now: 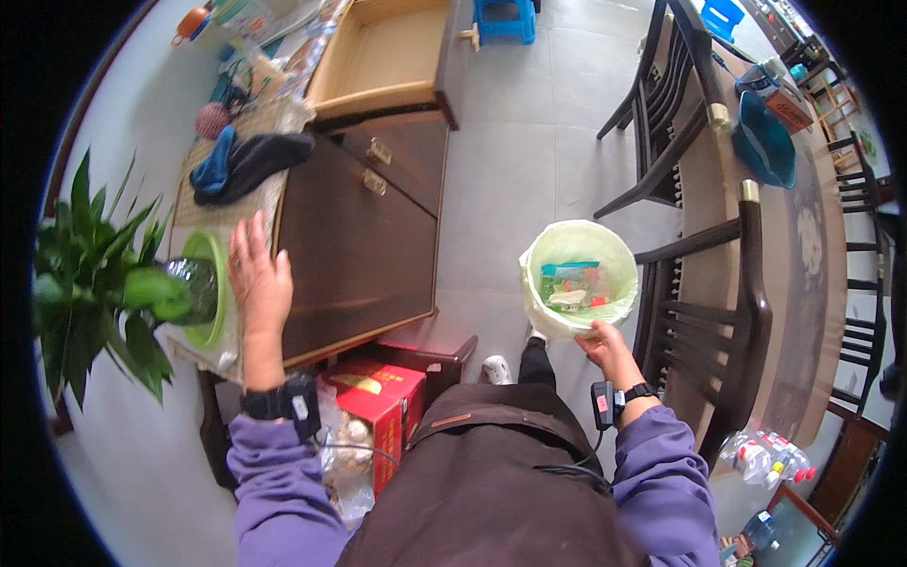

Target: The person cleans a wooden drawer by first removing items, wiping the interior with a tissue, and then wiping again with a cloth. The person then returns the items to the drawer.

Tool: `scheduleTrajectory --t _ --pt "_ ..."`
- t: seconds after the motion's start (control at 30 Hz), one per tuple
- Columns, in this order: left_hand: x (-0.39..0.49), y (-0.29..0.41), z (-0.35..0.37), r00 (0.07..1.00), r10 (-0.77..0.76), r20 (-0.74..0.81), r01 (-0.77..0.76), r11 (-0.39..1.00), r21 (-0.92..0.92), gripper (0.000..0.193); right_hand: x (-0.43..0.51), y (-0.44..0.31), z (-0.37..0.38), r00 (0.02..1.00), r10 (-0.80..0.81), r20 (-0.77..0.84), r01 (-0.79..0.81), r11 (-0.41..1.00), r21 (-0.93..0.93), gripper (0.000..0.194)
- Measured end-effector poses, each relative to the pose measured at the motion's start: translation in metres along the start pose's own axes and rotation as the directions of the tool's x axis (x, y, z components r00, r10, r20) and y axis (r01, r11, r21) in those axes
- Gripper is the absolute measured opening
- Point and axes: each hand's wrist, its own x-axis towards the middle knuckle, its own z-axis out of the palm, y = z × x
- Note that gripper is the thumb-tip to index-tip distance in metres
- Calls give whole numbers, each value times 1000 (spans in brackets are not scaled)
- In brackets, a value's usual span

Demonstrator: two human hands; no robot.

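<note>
My right hand [604,345] grips the near rim of a round wastebasket [579,280] lined with a pale green plastic bag. A green and teal plastic wrapper [570,273] and other scraps lie inside it. My left hand [261,283] is empty, palm down with the thumb apart, at the front edge of a dark wooden cabinet [361,262]. Beside it on the cabinet top, a lime green dish [221,290] holds a glass vase [202,290] with a leafy plant [99,290]. Past my fingertips lie a dark cloth item [258,166] and a blue one [215,166].
An empty wooden drawer [382,53] juts out from the cabinet. Dark wooden chairs [755,283] and a long table [793,319] stand on the right. A red carton [375,397] sits low at left, a blue stool [504,21] ahead. Plastic bottles [762,453] lie at lower right.
</note>
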Motion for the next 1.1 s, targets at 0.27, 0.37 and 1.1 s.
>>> scheduleTrajectory --t 0.27,0.37,1.1 --pt "5 16 -13 994 -43 99 44 999 -5 66 58 -39 28 999 39 -18 -41 987 -157 41" --pt "6 16 -12 987 -98 131 100 995 -6 66 119 -31 42 995 65 -81 -79 980 -182 42" --pt "-22 -66 2 868 -424 257 467 874 -137 62 420 126 66 958 -265 -109 66 577 -814 43"
